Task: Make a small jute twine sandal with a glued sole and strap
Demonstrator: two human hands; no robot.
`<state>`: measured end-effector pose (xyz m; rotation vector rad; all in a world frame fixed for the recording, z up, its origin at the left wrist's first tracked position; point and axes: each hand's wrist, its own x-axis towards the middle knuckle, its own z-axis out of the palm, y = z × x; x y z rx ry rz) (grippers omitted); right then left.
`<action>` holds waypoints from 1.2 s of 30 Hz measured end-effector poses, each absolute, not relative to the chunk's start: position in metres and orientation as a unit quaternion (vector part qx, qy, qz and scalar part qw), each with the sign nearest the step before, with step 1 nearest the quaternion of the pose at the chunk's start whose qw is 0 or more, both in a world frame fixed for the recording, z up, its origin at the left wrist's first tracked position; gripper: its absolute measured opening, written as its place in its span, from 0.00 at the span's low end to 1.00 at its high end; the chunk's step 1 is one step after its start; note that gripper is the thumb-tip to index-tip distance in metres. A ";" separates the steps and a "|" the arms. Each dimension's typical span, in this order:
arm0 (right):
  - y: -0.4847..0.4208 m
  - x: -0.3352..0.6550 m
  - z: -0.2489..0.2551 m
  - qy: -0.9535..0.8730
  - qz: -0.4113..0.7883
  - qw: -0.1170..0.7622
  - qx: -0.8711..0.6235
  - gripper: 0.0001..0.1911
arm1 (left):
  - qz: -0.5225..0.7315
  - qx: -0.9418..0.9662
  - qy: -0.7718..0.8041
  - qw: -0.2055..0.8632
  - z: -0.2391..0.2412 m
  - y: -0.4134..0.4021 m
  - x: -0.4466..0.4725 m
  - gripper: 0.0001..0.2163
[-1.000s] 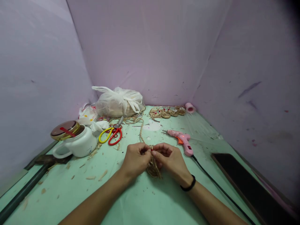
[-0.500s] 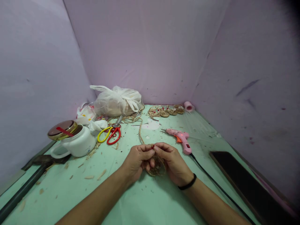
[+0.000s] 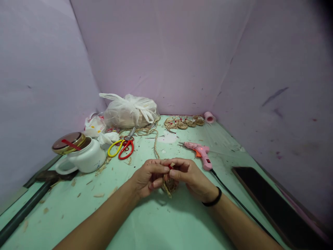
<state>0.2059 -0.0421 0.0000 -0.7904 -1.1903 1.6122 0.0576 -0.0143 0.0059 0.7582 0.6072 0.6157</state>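
Observation:
My left hand (image 3: 153,176) and my right hand (image 3: 185,174) meet over the middle of the table, fingers closed on a small braided piece of jute rope (image 3: 169,189). The rope piece hangs below the fingertips, partly hidden by them. A tiny red bit (image 3: 171,166) shows between the thumbs and forefingers of both hands; its kind is too small to make out. From the hands a jute cord (image 3: 156,144) runs back toward the bag. To the right of my right hand lies a pink glue gun (image 3: 199,152), its nozzle pointing left.
Scissors (image 3: 121,148) with yellow and red handles lie left of centre, near a white mug (image 3: 91,158). A hammer (image 3: 28,205) is at left, a black phone (image 3: 273,205) at right. Behind are a white plastic bag (image 3: 130,111), several woven jute pieces (image 3: 183,123) and a pink roll (image 3: 209,117).
The braided piece has turned between my fingers and now hangs narrower, with its lower end pointing down. My right wrist has shifted slightly right. More of the red bit shows.

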 end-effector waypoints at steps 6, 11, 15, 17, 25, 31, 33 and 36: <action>-0.039 0.211 -0.001 -0.469 0.665 0.469 -0.343 0.10 | 0.284 0.386 0.311 0.821 0.007 -0.016 0.059 0.03; -0.037 0.213 0.003 -0.491 0.630 0.466 -0.381 0.11 | 0.297 0.445 0.370 0.759 0.013 -0.017 0.057 0.04; -0.039 0.209 0.005 -0.498 0.562 0.485 -0.447 0.14 | 0.328 0.554 0.409 0.646 0.018 -0.019 0.056 0.05; -0.040 0.206 0.006 -0.492 0.558 0.494 -0.450 0.14 | 0.336 0.620 0.406 0.582 0.021 -0.021 0.055 0.04; -0.045 0.202 0.011 -0.486 0.573 0.502 -0.428 0.11 | 0.329 0.714 0.428 0.446 0.030 -0.025 0.051 0.06; -0.030 0.218 0.005 -0.427 0.512 0.582 -0.465 0.13 | 0.233 0.707 0.446 0.497 0.032 -0.008 0.035 0.08; -0.026 0.225 0.004 -0.414 0.500 0.599 -0.470 0.14 | 0.225 0.706 0.463 0.487 0.032 0.000 0.026 0.09; -0.022 0.231 0.004 -0.398 0.490 0.609 -0.480 0.15 | 0.205 0.708 0.479 0.478 0.029 0.013 0.012 0.10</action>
